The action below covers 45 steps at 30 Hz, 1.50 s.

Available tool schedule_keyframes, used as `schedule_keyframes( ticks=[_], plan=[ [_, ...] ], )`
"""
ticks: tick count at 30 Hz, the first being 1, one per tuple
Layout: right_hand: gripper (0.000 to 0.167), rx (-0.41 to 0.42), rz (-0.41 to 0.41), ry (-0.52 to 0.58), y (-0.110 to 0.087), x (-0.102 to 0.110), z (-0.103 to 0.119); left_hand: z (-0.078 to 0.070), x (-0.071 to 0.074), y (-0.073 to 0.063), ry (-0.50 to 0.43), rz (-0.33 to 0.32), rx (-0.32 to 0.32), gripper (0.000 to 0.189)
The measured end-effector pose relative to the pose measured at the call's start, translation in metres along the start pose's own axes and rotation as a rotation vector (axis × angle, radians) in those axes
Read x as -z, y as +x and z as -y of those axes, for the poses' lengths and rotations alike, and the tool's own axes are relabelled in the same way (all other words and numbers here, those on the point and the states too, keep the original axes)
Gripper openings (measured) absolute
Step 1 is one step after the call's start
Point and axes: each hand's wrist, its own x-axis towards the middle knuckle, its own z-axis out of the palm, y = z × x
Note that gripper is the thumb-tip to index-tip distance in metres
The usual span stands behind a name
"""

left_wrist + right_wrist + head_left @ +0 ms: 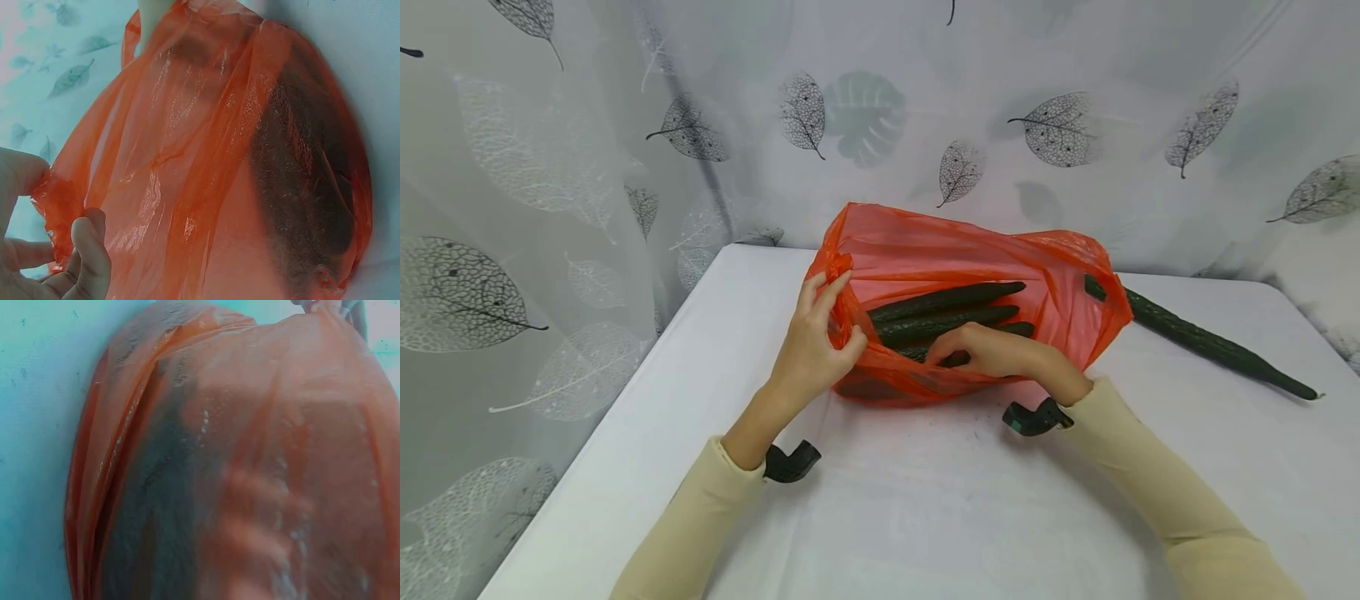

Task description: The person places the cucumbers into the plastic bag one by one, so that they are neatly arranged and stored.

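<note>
A translucent red plastic bag (940, 250) lies on its side with its mouth facing me. Several long dark green cucumbers (951, 300) lie side by side inside it. My left hand (812, 342) pinches the bunched film at the bag's left edge; in the left wrist view, thumb and fingers (87, 244) close on that film. My right hand (988, 350) reaches into the mouth, its bent fingers holding the nearest cucumber. Bag film partly hides this grip, and the right wrist view shows the fingers only as a blur through the bag (281, 425).
One more cucumber (1217, 342) lies on the white table (925, 508) to the right, its far end behind the bag's edge. A leaf-patterned curtain (895, 183) hangs directly behind the table. Small black devices (792, 462) sit at both wrists.
</note>
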Motion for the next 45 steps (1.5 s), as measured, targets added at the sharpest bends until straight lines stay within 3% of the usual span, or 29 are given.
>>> schedule_keyframes(
  ticks=[10,18,26,29,33,36,45],
  plan=[
    [0.019,-0.038,-0.159,0.001,-0.019,0.001,-0.003,0.002,-0.003,0.000,-0.003,0.005,0.002,0.063],
    [0.020,-0.002,-0.283,0.022,-0.037,0.003,-0.006,0.004,-0.004,-0.002,-0.013,0.020,0.025,0.064],
    [0.028,0.094,-0.412,0.028,-0.058,0.014,-0.009,0.005,-0.007,-0.001,-0.011,0.018,0.019,0.064],
    [0.027,0.053,-0.506,0.014,-0.067,0.020,-0.006,0.004,-0.006,-0.001,-0.006,0.027,0.023,0.064],
    [0.024,-0.060,-0.624,-0.005,-0.080,0.025,-0.002,0.003,-0.005,0.000,-0.002,0.031,0.009,0.060],
    [0.026,-0.079,-0.682,-0.010,-0.088,0.029,-0.003,0.003,-0.006,0.000,0.001,0.036,-0.002,0.055],
    [0.027,0.086,-0.825,0.011,-0.118,0.039,-0.012,0.003,-0.009,-0.002,0.020,0.065,0.021,0.046]
  ],
)
